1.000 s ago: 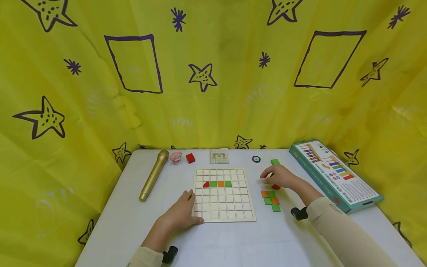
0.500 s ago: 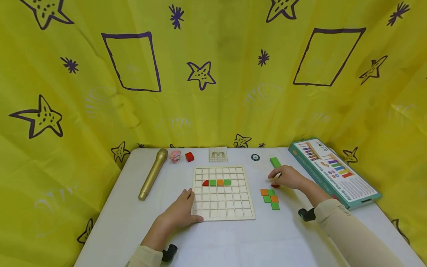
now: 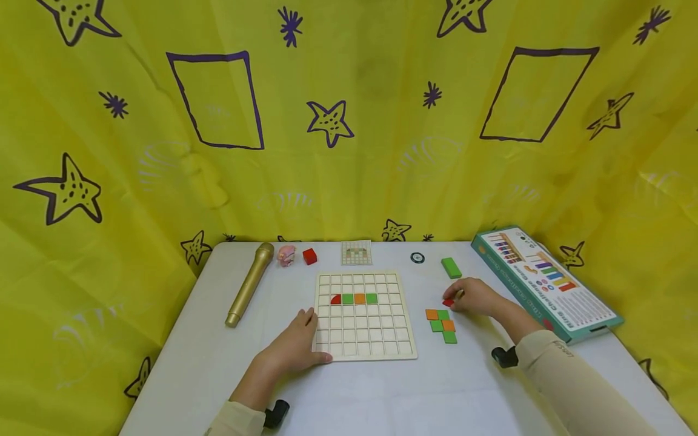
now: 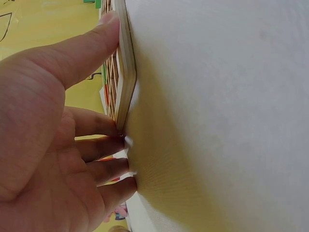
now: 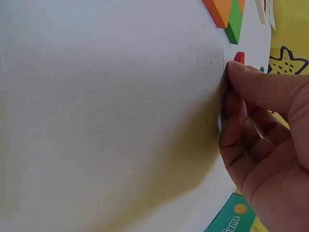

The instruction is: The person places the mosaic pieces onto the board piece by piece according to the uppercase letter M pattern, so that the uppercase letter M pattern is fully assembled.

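Note:
My left hand (image 3: 299,344) rests at the near left corner of a pale wooden grid board (image 3: 371,350). Its thumb presses the front edge and its extended fingers touch the left side, as the left wrist view shows. One row of the board carries a red rounded tile (image 3: 335,299) beside green and orange square tiles (image 3: 360,298). To the right of the board, my right hand (image 3: 474,297) pinches a small red tile (image 3: 448,303) between thumb and curled fingers, low over the table; its shape is partly hidden. Just nearer lie several orange and green tiles (image 3: 442,326).
Behind the board stand a small pattern card (image 3: 357,253), a red cube (image 3: 309,257), a pink figure (image 3: 286,255) and a round dark disc (image 3: 417,257). A gold microphone (image 3: 251,284) lies left. A green block (image 3: 451,267) and a game box (image 3: 545,281) are at right.
My right hand has moved right and slightly nearer, away from the green block, and its fingers have closed on the red tile. The left hand stays at the board.

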Demonstrator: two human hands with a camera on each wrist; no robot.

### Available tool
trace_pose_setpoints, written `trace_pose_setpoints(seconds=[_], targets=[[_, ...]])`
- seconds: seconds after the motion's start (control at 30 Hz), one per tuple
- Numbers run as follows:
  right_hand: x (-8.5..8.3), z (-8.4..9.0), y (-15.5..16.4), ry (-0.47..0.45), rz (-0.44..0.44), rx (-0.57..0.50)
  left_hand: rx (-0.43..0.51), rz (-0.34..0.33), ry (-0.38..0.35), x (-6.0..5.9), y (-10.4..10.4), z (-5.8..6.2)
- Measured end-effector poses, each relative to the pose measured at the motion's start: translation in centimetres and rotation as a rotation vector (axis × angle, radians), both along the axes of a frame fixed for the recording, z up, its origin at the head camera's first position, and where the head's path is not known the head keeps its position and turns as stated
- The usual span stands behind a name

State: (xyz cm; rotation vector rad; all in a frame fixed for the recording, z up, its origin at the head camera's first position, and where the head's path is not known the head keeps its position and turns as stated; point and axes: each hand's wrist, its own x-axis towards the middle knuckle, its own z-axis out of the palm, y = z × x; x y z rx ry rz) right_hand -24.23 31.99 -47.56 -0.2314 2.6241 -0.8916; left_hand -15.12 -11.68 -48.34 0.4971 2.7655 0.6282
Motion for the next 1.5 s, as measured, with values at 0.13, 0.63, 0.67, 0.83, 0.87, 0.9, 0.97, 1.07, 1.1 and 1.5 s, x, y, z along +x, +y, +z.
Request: trace_pose_setpoints(seconds=[0.13,0.63,0.67,0.83,0.87,0.9,0.97,1.07,1.1,1.5], targets=[[-0.1,0.2,-0.1,-0.003,0.016,0.015,-0.003,-0.003,0.005,0.0,-0.1,-0.1],[-0.1,0.6,-0.7,0.020,0.085,0.032,-0.005,0.016,0.001,0.2,0.0,-0.5],[-0.2,0.6,-0.8,0.020,0.081,0.030,-0.008,0.017,0.000,0.2,-0.1,-0.6],[-0.9,1.1,-1.8,0.038,0.042,-0.002,-0.009,0.011,0.007,0.2,-0.1,-0.7],[-1.0,1.2,-2.0,0.050,0.030,-0.004,-0.006,0.011,0.008,0.2,-0.1,-0.6],[-1.1,1.3,-2.3,0.065,0.018,-0.010,-0.004,0.011,0.009,0.2,-0.2,-0.6],[-1.4,1.4,-2.8,0.101,0.018,-0.017,-0.004,0.011,0.008,0.2,-0.1,-0.7],[-1.6,1.4,-3.7,0.123,0.019,-0.047,-0.010,0.012,0.000,0.2,-0.1,-0.7],[-1.7,1.5,-4.0,0.123,0.021,-0.061,-0.012,0.014,-0.003,0.3,-0.1,-0.7],[-2.4,2.3,-7.0,0.091,0.028,-0.116,-0.029,0.029,0.004,-0.2,0.0,-0.5]])
